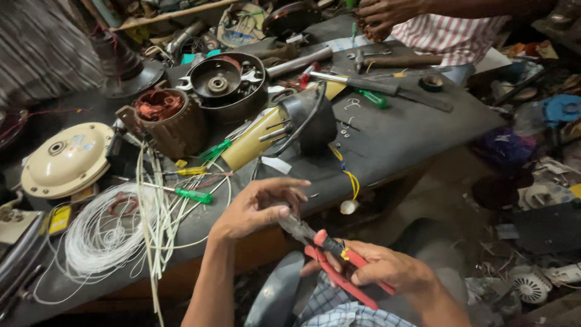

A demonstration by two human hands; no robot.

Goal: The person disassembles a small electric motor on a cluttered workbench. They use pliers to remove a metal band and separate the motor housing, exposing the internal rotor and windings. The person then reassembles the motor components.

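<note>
My right hand [387, 269] grips the red handles of a pair of pliers [327, 251], low in the view in front of the workbench. The pliers' metal jaws point up and left toward my left hand [260, 206]. That hand curls around the jaw end, thumb and fingers pinching something small there; what it is stays hidden. A yellow wire [351, 178] hangs off the bench edge just above the pliers, ending in a small white piece [348, 207].
The dark workbench [399, 136] carries a copper-wound motor stator [166, 118], a round black motor housing [227, 85], a cream fan cover [66, 158], green-handled screwdrivers [192, 195], a coil of white wire [103, 236] and a hammer [363, 83]. Another person's hand [381, 15] works at the far edge.
</note>
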